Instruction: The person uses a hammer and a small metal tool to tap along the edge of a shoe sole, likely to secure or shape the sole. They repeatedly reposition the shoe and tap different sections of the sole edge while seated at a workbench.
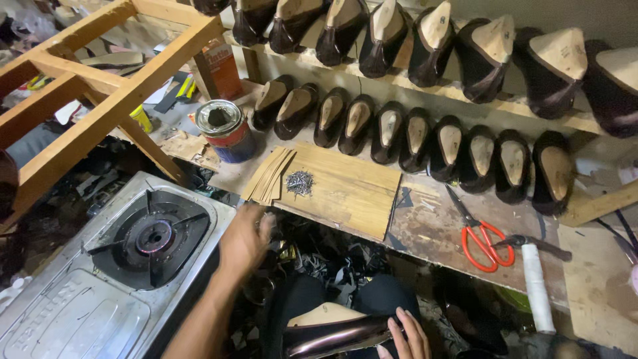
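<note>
Two hands of mine show at the bottom of the view. My right hand (407, 336) rests with fingers curled over a dark glossy shoe (335, 336) lying across my lap, pale sole up, so that grip is closed on the shoe. My left hand (244, 240) is raised just past the front edge of the surface (432, 223), beside the gas stove (133, 259), whose burner glows faintly. That hand is blurred; I think the fingers are loosely bent, but I cannot tell whether they hold anything.

Just beyond it lies a wooden board (349, 193) with a small heap of nails (300, 183) and a fan of thin tan strips (269, 176) at its left end. An open tin (224, 129) stands behind. Rows of dark shoes (415, 136) on lasts lean along the shelves. Orange-handled scissors (482, 239) and a hammer (535, 269) with a white-wrapped handle lie well to the right.
</note>
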